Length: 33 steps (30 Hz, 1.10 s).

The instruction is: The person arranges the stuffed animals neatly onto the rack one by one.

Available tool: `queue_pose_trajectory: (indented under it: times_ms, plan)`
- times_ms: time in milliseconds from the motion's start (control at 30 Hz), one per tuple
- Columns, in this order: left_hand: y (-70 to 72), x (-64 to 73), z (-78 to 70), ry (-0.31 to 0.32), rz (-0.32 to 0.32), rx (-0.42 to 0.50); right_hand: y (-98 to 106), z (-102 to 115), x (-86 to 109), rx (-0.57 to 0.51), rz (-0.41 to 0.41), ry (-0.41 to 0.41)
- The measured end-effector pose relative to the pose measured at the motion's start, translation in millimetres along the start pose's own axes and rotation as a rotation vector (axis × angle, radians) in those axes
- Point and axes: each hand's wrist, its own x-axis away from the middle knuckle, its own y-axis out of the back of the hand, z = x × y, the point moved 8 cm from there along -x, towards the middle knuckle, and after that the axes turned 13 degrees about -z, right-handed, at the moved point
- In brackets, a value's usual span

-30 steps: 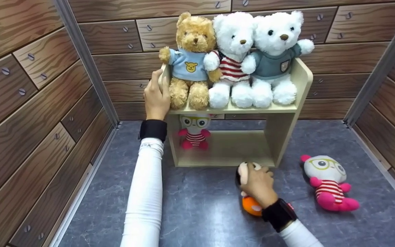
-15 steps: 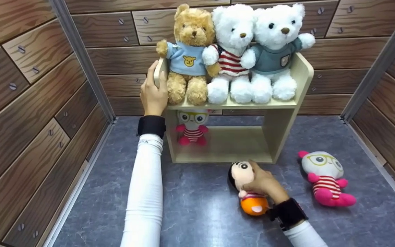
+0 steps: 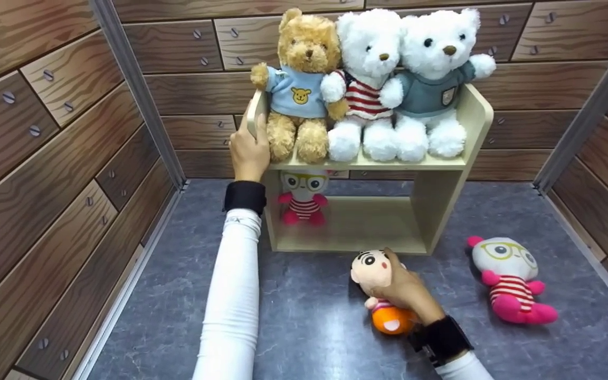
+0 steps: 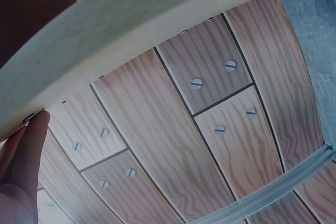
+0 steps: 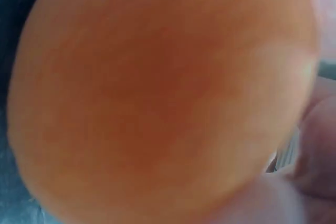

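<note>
In the head view my left hand (image 3: 251, 150) holds the left side panel of a pale wooden shelf (image 3: 367, 227), thumb and fingers on either side of it. The left wrist view shows a finger (image 4: 32, 145) against the panel's edge. My right hand (image 3: 407, 287) grips a plush boy doll (image 3: 372, 272) with black hair, a pale face and an orange bottom, in front of the shelf. That orange bottom (image 5: 157, 98) fills most of the right wrist view. The hand covers the doll's right side, and most of its fingers are hidden behind it.
On the top shelf sit a brown bear (image 3: 304, 95), a white bear in stripes (image 3: 367, 95) and a white bear in green (image 3: 436, 89). A panda-like plush (image 3: 304, 198) sits in the lower compartment; a similar plush (image 3: 512, 279) lies on the floor at right.
The doll has turned so that more of its face shows, and my right hand has shifted from over its face to its right side. My left hand keeps hold of the shelf.
</note>
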Motion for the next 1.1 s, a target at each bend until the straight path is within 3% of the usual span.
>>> queue_pose_trajectory:
  times_ms: [133,300,567,700,1000,1100]
  plan:
    - [-3.2,2.8,0.9,0.010,0.017,-0.017,4.3,2.6,-1.2,-0.030,-0.053,-0.021]
    - [-6.5,5.8,-0.6,0.011,0.014,-0.030,14.4,5.4,-9.6,-0.055,-0.192,-0.003]
    - [-13.8,4.8,-8.4,0.024,0.034,-0.009,26.4,21.7,-30.3,-0.209,-0.485,0.143]
    - [-12.7,2.9,-8.9,0.010,0.022,-0.014,30.6,31.5,-46.2,-0.279,-0.576,0.199]
    - [-4.2,2.5,-1.3,0.037,0.033,-0.027,20.6,39.4,-92.1,-0.349,-0.595,0.136]
    - [-0.3,2.2,0.4,0.056,0.038,-0.034,14.0,41.6,-103.9,-0.365,-0.612,0.163]
